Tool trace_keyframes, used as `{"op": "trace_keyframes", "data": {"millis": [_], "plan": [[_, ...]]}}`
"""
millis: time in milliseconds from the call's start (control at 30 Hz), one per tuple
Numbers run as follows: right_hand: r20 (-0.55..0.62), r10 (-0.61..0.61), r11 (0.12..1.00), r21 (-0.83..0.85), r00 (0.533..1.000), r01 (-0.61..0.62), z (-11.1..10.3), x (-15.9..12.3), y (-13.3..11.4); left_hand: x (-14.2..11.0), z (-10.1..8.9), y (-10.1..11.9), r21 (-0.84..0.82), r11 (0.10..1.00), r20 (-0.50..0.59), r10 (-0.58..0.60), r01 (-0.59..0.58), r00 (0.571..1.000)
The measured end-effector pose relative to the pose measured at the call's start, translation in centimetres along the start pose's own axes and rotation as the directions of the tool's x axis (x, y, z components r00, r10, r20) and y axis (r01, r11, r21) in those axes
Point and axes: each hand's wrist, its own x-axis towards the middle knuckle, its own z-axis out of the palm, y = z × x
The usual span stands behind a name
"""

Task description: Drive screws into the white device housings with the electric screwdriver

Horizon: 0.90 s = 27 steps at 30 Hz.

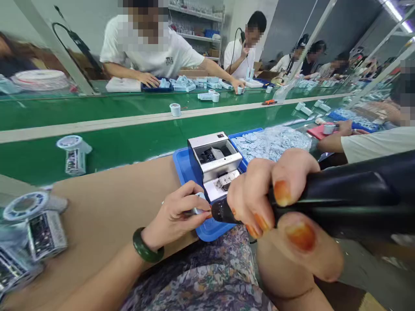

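Observation:
My right hand is wrapped round a black electric screwdriver, close to the camera, with its tip pointing left. My left hand pinches a small silvery part right at the tool's tip, over the front of a blue tray. A green bangle sits on my left wrist. On the tray, just behind both hands, stands a small silver box-shaped machine with an open top. What exactly the small part is I cannot make out.
A brown cardboard sheet covers the bench. Small assembled units lie at the left, and another stands on the green conveyor belt. A blue bin of small bagged parts sits right of the machine. Other people work across the belt and at my right.

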Motion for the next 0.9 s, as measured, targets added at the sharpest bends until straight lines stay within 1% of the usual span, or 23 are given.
{"op": "trace_keyframes", "data": {"millis": [100,167,200,300,400,533,633,733,900], "plan": [[0.029,0.051,0.997,-0.057,0.998,-0.049,0.2,0.1,-0.3,-0.1,-0.3,-0.2,0.011,1.0,0.003,0.027,-0.027,1.0],[0.034,0.035,0.997,-0.069,0.999,-0.033,0.3,0.1,-0.3,-0.1,-0.4,-0.4,-0.005,1.0,-0.01,0.028,-0.028,1.0],[0.014,0.013,0.998,-0.067,1.0,-0.012,0.4,0.1,-0.3,-0.1,-0.4,-0.4,-0.022,0.999,-0.022,0.023,-0.023,1.0],[-0.117,-0.04,0.998,-0.044,0.992,0.035,0.8,-0.2,-0.1,-0.1,-0.4,-0.5,-0.063,0.998,-0.069,0.005,-0.01,0.998],[-0.205,-0.072,0.996,-0.069,0.976,0.059,1.2,-0.5,0.0,-0.1,-0.5,-0.5,-0.052,0.999,-0.094,0.001,-0.006,0.996],[-0.261,-0.093,0.991,-0.114,0.961,0.065,1.7,-0.7,0.0,-0.1,-0.5,-0.6,-0.042,0.999,-0.085,-0.001,-0.003,0.996],[-0.316,-0.118,0.991,-0.103,0.941,0.09,2.0,-0.7,0.3,-0.1,-0.5,-0.6,-0.032,0.999,-0.078,0.012,-0.014,0.997],[-0.367,-0.146,0.989,-0.081,0.919,0.125,2.2,-0.6,0.7,-0.2,-0.4,-0.5,-0.011,1.0,-0.098,0.019,-0.02,0.995],[-0.386,-0.14,0.99,-0.069,0.912,0.123,2.4,-0.7,0.6,-0.8,-0.6,-0.8,-0.028,0.999,-0.125,0.016,-0.02,0.992]]}}
